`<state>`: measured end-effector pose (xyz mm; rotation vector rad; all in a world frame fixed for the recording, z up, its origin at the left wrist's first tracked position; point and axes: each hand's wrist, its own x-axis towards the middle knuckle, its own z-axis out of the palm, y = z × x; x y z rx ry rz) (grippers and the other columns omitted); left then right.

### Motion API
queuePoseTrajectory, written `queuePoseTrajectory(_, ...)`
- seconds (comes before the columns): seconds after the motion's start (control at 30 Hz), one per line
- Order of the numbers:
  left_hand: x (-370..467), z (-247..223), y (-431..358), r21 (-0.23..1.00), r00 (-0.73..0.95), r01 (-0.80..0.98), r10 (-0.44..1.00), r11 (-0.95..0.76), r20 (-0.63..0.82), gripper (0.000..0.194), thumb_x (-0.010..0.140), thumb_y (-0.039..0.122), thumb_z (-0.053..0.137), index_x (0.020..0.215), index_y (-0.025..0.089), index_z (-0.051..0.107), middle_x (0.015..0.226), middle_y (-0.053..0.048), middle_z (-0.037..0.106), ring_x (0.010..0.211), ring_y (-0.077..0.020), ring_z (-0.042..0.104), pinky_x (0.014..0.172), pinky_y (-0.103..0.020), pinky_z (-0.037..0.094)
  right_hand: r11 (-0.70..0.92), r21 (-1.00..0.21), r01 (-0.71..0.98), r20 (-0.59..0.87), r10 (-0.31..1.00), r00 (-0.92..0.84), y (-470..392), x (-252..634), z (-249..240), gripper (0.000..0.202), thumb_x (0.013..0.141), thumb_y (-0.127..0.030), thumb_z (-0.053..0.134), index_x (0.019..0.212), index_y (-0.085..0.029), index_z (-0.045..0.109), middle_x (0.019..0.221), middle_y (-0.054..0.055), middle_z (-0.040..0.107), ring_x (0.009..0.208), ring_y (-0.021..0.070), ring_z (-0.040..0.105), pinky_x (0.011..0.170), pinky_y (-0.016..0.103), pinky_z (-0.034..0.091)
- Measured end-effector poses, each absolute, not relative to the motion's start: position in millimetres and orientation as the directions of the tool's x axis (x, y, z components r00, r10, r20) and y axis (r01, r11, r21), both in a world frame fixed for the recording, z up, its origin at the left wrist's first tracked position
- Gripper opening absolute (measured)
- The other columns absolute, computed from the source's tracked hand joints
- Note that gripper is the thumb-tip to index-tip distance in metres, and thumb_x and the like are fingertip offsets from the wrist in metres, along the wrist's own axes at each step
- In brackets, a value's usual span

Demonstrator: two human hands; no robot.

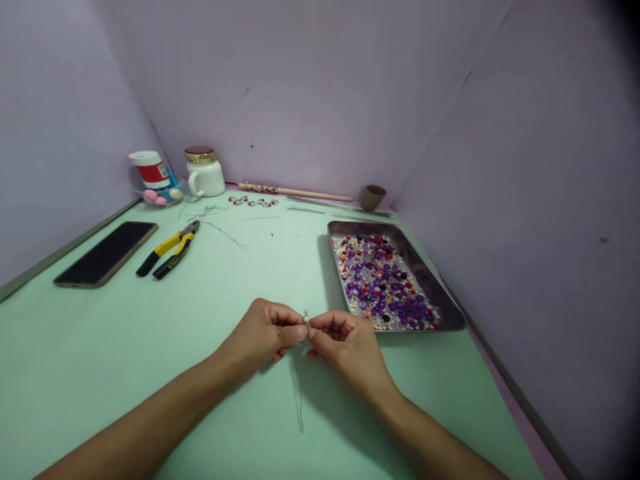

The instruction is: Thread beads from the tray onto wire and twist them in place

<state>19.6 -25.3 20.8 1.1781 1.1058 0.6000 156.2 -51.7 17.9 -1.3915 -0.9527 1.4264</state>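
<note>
Both hands meet above the near middle of the green table. My left hand (273,331) pinches a small beaded wire piece (307,317) between thumb and index finger. Its light beads and a tiny wire loop stick up between the fingertips. From the other side, my right hand (347,340) pinches the same piece, thumb and index finger closed. A thin wire tail (300,400) hangs down below the hands. What lies under the fingertips is hidden. Just right of my right hand stands a metal tray (417,327) holding many purple, red, black and pale beads (380,283).
On the left lie a phone (107,253) and yellow-black pliers (173,248). Loose wire pieces (210,215), beaded rings (253,202), a wooden stick (315,194), a white mug (207,177), a bowl (163,199) with a tub (151,171), and a brown cup (373,197) line the back.
</note>
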Motion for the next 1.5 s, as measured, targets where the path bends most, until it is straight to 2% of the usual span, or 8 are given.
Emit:
queuePoseTrajectory(0.13,21,20,-26,0.919,0.338,0.168,0.855,0.357,-0.394,0.012,0.062,0.024,0.057,0.055,0.013,0.056,0.035,0.007,0.039,0.033,-0.0047,0.029,0.035,-0.020,0.021,-0.313,-0.946,-0.083,-0.316,0.949,0.022,-53,155,17,0.021,0.052,-0.028,0.069,0.061,-0.013,0.058,0.051,-0.002,0.054,0.045,0.0090,0.049,0.047,0.025,0.046)
queuePoseTrajectory(0.3,21,24,-25,0.910,0.350,0.164,0.840,0.380,-0.414,0.012,0.062,0.024,0.054,0.054,0.014,0.054,0.033,0.008,0.036,0.032,-0.0042,0.026,0.035,-0.020,0.018,-0.234,-0.971,-0.055,-0.232,0.972,-0.033,-52,158,11,0.017,0.057,-0.025,0.065,0.066,-0.013,0.059,0.053,-0.001,0.056,0.049,0.0098,0.050,0.050,0.024,0.043)
queuePoseTrajectory(0.47,21,28,-24,0.921,0.347,0.276,0.865,0.274,-0.362,0.011,0.061,0.021,0.052,0.054,0.013,0.054,0.034,0.008,0.034,0.035,-0.0037,0.024,0.037,-0.020,0.016,-0.149,-0.986,0.074,-0.154,0.986,-0.061,-52,162,7,0.015,0.062,-0.024,0.060,0.072,-0.013,0.061,0.055,-0.001,0.055,0.050,0.0101,0.048,0.049,0.023,0.039)
queuePoseTrajectory(0.63,22,26,-26,0.922,0.341,0.301,0.876,0.242,-0.342,0.011,0.061,0.020,0.051,0.052,0.013,0.052,0.040,0.007,0.035,0.039,-0.0038,0.024,0.039,-0.020,0.016,-0.073,-0.982,0.177,-0.088,0.993,-0.080,-53,164,5,0.014,0.066,-0.023,0.057,0.075,-0.013,0.062,0.057,0.000,0.055,0.051,0.0102,0.046,0.048,0.023,0.037)
queuePoseTrajectory(0.77,23,24,-27,0.927,0.332,0.270,0.878,0.261,-0.345,0.011,0.060,0.021,0.053,0.052,0.013,0.052,0.040,0.007,0.035,0.039,-0.0038,0.024,0.039,-0.021,0.016,-0.102,-0.982,0.161,-0.115,0.990,-0.078,-52,164,6,0.014,0.065,-0.024,0.058,0.073,-0.013,0.061,0.054,0.000,0.053,0.049,0.0102,0.046,0.048,0.023,0.039)
queuePoseTrajectory(1.03,24,24,-28,0.904,0.319,0.123,0.846,0.410,-0.427,0.011,0.059,0.024,0.055,0.054,0.015,0.051,0.036,0.009,0.031,0.035,-0.0032,0.020,0.038,-0.021,0.013,-0.162,-0.984,0.078,-0.170,0.979,-0.113,-49,164,8,0.014,0.065,-0.025,0.059,0.073,-0.014,0.060,0.054,-0.002,0.053,0.050,0.0103,0.048,0.051,0.025,0.044)
queuePoseTrajectory(1.33,24,20,-29,0.925,0.287,0.298,0.902,0.236,-0.323,0.013,0.061,0.023,0.051,0.053,0.013,0.053,0.045,0.006,0.039,0.044,-0.0059,0.028,0.043,-0.021,0.021,-0.165,-0.968,0.188,-0.185,0.979,-0.091,-52,163,11,0.015,0.070,-0.029,0.053,0.065,-0.015,0.054,0.053,-0.003,0.045,0.045,0.0086,0.042,0.042,0.023,0.045)
queuePoseTrajectory(1.5,25,21,-29,0.934,0.303,0.270,0.900,0.236,-0.315,0.014,0.061,0.024,0.052,0.054,0.013,0.052,0.045,0.006,0.039,0.045,-0.0061,0.028,0.043,-0.022,0.021,-0.128,-0.973,0.191,-0.156,0.977,-0.144,-52,165,12,0.015,0.073,-0.030,0.050,0.066,-0.017,0.051,0.053,-0.005,0.041,0.041,0.0073,0.042,0.038,0.020,0.041)
